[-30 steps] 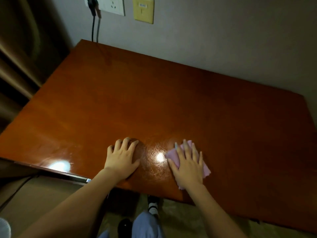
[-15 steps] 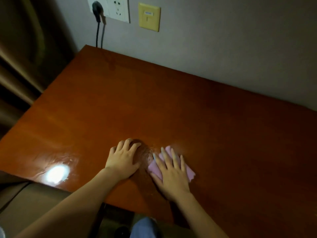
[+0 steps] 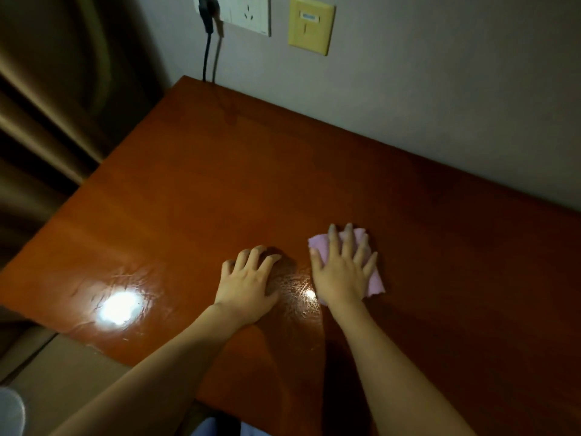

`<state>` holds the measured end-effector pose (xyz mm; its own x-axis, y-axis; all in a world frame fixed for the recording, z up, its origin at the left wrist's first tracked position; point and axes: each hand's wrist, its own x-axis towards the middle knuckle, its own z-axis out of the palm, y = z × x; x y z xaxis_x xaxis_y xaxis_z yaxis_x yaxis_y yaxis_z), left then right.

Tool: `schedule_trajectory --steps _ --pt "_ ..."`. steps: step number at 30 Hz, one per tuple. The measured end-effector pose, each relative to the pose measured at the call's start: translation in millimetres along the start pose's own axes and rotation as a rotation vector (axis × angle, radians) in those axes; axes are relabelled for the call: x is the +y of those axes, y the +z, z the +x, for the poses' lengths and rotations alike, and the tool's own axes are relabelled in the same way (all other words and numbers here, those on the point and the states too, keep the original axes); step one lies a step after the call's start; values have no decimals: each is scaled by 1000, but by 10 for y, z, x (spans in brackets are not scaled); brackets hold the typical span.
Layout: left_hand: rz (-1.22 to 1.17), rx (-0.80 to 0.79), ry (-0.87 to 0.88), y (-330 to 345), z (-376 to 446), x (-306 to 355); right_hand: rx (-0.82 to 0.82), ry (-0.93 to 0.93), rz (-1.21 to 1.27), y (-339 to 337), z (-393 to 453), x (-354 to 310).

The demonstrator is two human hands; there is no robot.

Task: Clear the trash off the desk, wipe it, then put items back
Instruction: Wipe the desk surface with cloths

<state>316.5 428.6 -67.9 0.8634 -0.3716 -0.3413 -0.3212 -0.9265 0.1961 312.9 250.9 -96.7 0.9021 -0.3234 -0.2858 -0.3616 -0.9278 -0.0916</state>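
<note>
- Your right hand (image 3: 341, 272) lies flat, fingers spread and straight, pressing the pink cloth (image 3: 374, 283) onto the desk (image 3: 220, 190); nothing is gripped, the palm just pins it.
- Change: half a second ago the cloth sat closer to your left hand; it has now slid away from it and a little farther out toward the wall. The stroke before that ran the other way, so you are scrubbing back and forth over one patch.
- Your left hand (image 3: 246, 286) has stayed planted just beside the right, fingers loosely bent, tips and palm on the wood, holding nothing. It reads as a brace.
- Between the two hands the surface shows streaky sheen under the glare, likely damp from the cloth.
- Judgement: trash looks cleared and wiping is mid-way. The stretches beyond your fingertips and out past the right hand show no such sheen, so they probably still need passes before items return.
- Outlet and cord (image 3: 207, 42) sit well beyond the left hand, clear of the cloth.
</note>
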Motion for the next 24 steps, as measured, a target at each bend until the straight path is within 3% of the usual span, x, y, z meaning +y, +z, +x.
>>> schedule_trajectory --steps 5,8,13,18,20,24 --pt "13 -24 -14 -91 178 85 3 -292 -86 105 -325 136" --pt "28 -46 -14 -163 312 116 -35 -357 -134 111 -386 508" --pt "-9 -18 -49 -176 495 216 -13 -167 -162 -84 40 882" --pt "-21 -21 -47 -168 634 241 73 42 -28 -226 658 590" --pt "-15 -25 -47 -191 691 250 81 37 14 -242 811 376" --pt "7 -29 -62 -236 787 308 38 -155 -35 -208 763 97"
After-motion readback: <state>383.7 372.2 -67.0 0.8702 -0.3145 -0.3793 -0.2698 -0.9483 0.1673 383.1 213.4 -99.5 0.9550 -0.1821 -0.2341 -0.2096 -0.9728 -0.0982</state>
